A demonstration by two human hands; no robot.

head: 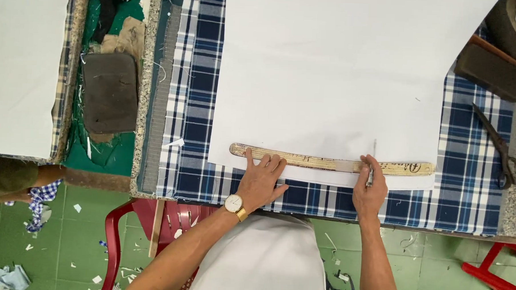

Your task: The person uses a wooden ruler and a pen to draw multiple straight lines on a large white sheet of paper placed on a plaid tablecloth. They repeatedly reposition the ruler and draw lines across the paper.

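1. The curved wooden ruler (331, 162) lies flat near the lower edge of the white sheet (341, 68), running left to right across it. Only the left hand (260, 182) pins it, fingers spread flat and open over its left part, gripping nothing. Its long right part has no such weight on it, so a sideways push there could swing it off line.

2. The right hand (369, 189) is closed around a thin marking tool (370, 176) at the ruler's edge, just beside a short upright mark on the sheet. I cannot tell whether it is a pen or a chalk holder. Pressed hard against the curve, the tip could ride over the thin edge and leave a stray stroke.

3. The white sheet rests loose on the blue plaid cloth (193, 103) that covers the surface, with nothing seen to fasten it. It could creep or wrinkle under the hands and shift the line.

4. The plaid cloth hangs right at the near edge of the surface; a body leaning in could drag it and everything on it.

5. The dark scissors (501, 150) lie well apart to the right, near the dark block (492, 70), where a sweeping right elbow might catch them.
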